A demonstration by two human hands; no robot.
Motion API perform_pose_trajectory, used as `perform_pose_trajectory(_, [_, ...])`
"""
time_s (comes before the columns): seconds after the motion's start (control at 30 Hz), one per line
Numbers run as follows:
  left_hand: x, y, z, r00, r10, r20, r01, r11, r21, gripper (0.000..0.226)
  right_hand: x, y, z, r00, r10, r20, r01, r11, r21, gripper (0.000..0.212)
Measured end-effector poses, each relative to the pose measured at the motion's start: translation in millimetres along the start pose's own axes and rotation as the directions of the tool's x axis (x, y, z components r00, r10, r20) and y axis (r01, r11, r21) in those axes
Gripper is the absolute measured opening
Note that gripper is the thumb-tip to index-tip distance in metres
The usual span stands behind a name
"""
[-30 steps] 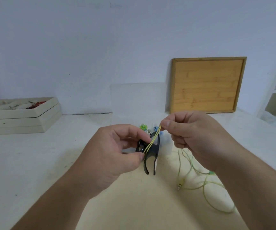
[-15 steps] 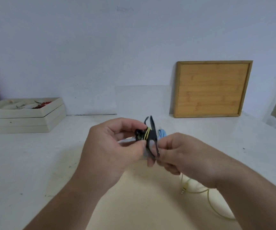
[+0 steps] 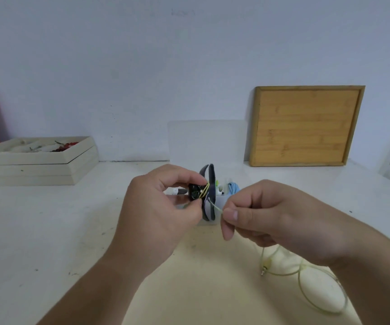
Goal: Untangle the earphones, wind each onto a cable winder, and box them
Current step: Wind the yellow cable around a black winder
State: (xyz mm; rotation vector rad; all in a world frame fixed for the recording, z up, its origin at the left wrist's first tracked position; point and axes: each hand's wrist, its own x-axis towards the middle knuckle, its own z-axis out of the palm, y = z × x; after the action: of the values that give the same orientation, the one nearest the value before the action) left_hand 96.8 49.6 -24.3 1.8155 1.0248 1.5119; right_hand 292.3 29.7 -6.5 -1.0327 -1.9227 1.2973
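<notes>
1. The right hand point(image 3: 271, 216) has drawn away from the black cable winder point(image 3: 210, 177) and pinches the yellow-green earphone cable point(image 3: 283, 274) taut.
2. The left hand point(image 3: 166, 207) grips the winder above the table point(image 3: 48, 231).
3. Few turns are on and most of the cable lies loose, so winding looks early.
4. White table, pale wall. A bamboo tray point(image 3: 306, 125) leans at the back, stacked trays point(image 3: 36, 165) on the left.

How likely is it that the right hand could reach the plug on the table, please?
Probably yes: the plug lies uncovered on the table near the right hand, though it pinches the cable.
</notes>
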Motion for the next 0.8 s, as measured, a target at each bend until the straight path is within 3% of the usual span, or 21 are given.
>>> perform_pose_trajectory(0.1, [-2, -1, 3, 0.995, 0.069, 0.076, -0.073, 0.996, 0.051, 0.028, -2, -3, -3, 0.987, -0.068, -0.142, 0.077, 0.995, 0.057, 0.026])
perform_pose_trajectory(0.2, [-4, 0, 4, 0.987, 0.068, 0.143, -0.077, 0.995, 0.057, 0.028, -3, -3, -10, 0.916, -0.083, -0.392, 0.115, 0.992, 0.059, 0.025])
perform_pose_trajectory(0.33, [-7, 5, 5, 0.965, 0.006, 0.264, 0.001, 1.0, -0.029, 0.03, -1, 1, -14, 0.787, -0.132, -0.602, 0.009, 0.979, -0.203, 0.025])
perform_pose_trajectory(0.6, [-8, 8, 5, 0.946, -0.058, 0.319, 0.11, 0.983, -0.148, 0.036, 3, 3, -12, 0.749, -0.146, -0.646, 0.016, 0.979, -0.203, 0.025])
perform_pose_trajectory(0.7, [-7, 11, 7, 0.955, -0.077, 0.287, 0.152, 0.957, -0.246, 0.03, 4, 6, -11, 0.804, -0.012, -0.594, -0.112, 0.979, -0.171, 0.03])
perform_pose_trajectory(0.8, [-6, 13, 7, 0.978, -0.085, 0.189, 0.142, 0.938, -0.316, 0.029, 8, 11, -1, 0.901, 0.167, -0.4, -0.228, 0.968, -0.11, 0.035])
